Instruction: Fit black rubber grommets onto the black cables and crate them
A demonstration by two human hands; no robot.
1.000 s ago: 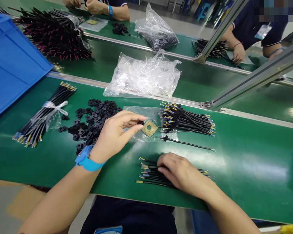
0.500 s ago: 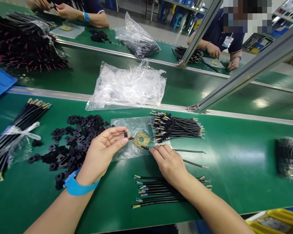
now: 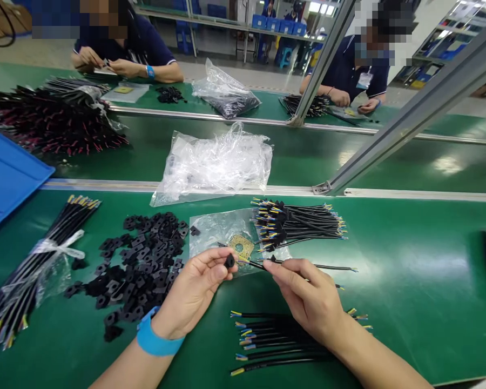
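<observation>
"What are the two hands doing?"

"The left hand (image 3: 202, 289) pinches a small black rubber piece (image 3: 229, 261) between thumb and fingers; the right hand (image 3: 314, 297) grips a thin black cable (image 3: 256, 265), its bared coloured wires pointing at the piece; both are above the glossy green work surface (image 3: 405, 292), by a tan square plate with a round hole (image 3: 248, 246), which lies on a flat clear plastic bag (image 3: 206, 227)."

"And the rest of that surface?"

"Toward the left edge, a tied bundle of black cables (image 3: 28, 270); right of it, a loose heap of small black pieces (image 3: 146, 259); at the far left corner, a blue plastic bin (image 3: 12, 178); right of the plate, a pile of cables with black fittings (image 3: 308, 221); toward the near edge, a row of loose black cables (image 3: 275, 337); a crumpled clear plastic bag (image 3: 222, 162) lies across the far edge."

"What about the room?"

"A slanting grey metal post (image 3: 392, 138) rises from the far edge; beyond is another green bench (image 3: 267, 108), with one person (image 3: 149, 48) at the left and another person (image 3: 348, 67) at the right; behind them, grey floor (image 3: 222, 73) and a shelf of blue boxes (image 3: 273, 24)."
</observation>
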